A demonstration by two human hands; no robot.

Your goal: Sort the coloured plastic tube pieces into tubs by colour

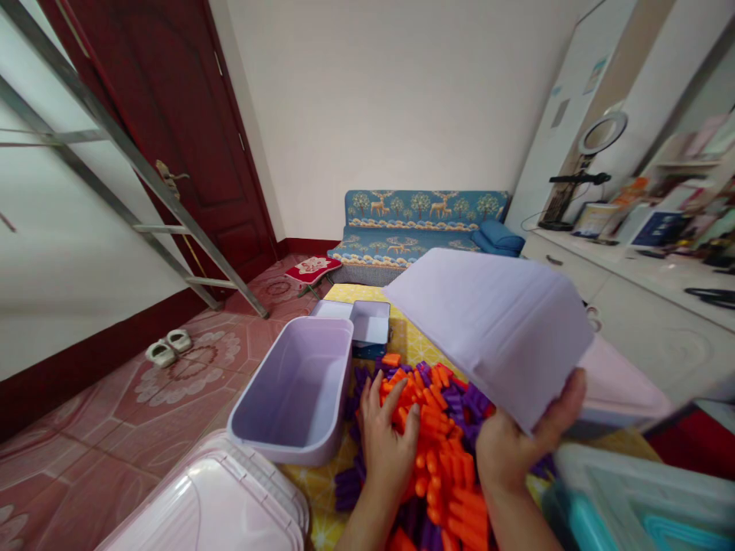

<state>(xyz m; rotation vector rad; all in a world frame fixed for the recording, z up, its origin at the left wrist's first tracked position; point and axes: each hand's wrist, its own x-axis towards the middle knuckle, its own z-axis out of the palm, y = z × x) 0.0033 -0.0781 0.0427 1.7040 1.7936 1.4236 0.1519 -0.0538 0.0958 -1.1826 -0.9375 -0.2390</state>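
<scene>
My right hand grips the lower corner of a pale lavender box-shaped thing, which is tilted above the table. Its inside is not visible. Beneath and beside it spreads a heap of small orange pieces and purple pieces, finger-shaped and glossy; I cannot tell exactly what they are. My left hand rests at the heap's left side with its fingers spread, touching the pieces and holding none that I can see. Just left of it stands a lavender plastic bin, its visible inside bare.
A yellow patterned cloth covers the table. Behind the bin is a small pale tray. Clear-lidded containers flank the front, one at left, one at right. Beyond are a blue sofa, a ladder and a red stool.
</scene>
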